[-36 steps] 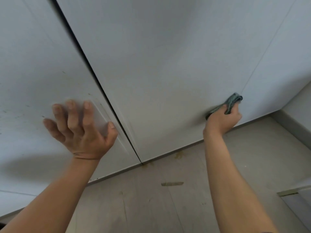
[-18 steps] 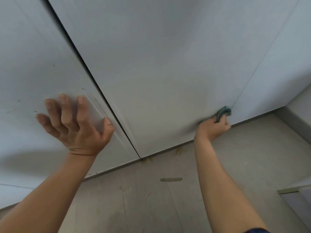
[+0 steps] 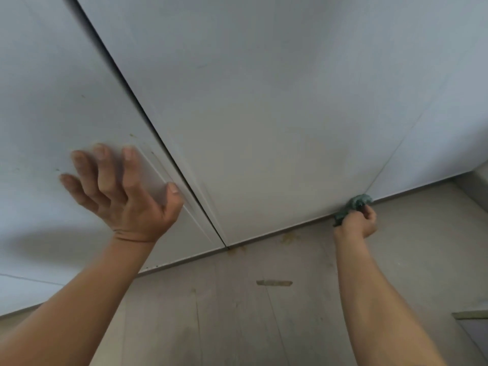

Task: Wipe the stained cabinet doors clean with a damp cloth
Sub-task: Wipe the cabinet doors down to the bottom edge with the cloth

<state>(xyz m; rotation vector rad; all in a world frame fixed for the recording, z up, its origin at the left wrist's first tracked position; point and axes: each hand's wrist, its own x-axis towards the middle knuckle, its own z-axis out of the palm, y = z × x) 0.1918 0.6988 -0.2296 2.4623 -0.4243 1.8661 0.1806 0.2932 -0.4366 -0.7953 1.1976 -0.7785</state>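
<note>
Downward slid the right hand (image 3: 356, 220), clutching the cloth (image 3: 353, 207), to the door's (image 3: 277, 128) bottom edge; left hand (image 3: 124, 191) spread flat. Next, probably wiping the neighbouring door.

**Cloth reaches the door's lower edge**

The right hand (image 3: 356, 223) has carried the cloth (image 3: 357, 202) down the door (image 3: 264, 128), from a spot above its lower edge a second ago to the edge itself, at right of frame, where door meets floor (image 3: 290, 320).
</note>
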